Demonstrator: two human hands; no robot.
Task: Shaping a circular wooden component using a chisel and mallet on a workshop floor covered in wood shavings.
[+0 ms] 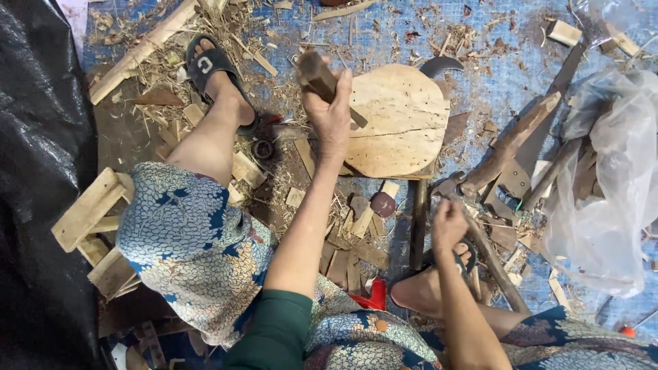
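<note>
My left hand [331, 113] grips a short dark piece of wood [317, 74], held upright at the near left edge of a round pale chopping block [401, 120]. My right hand [449, 223] is closed around the wooden handle of a chopping tool [490, 257], low beside my right foot. Whether the tool's blade is the dark metal near the block's right side is unclear. My legs, in a patterned blue and white garment, frame the block.
Wood chips and offcuts [349, 233] litter the blue tarp. A hand saw [541, 116] lies at the right next to a clear plastic bag [610, 178]. A low wooden stool [92, 219] and black sheeting [38, 171] are at the left.
</note>
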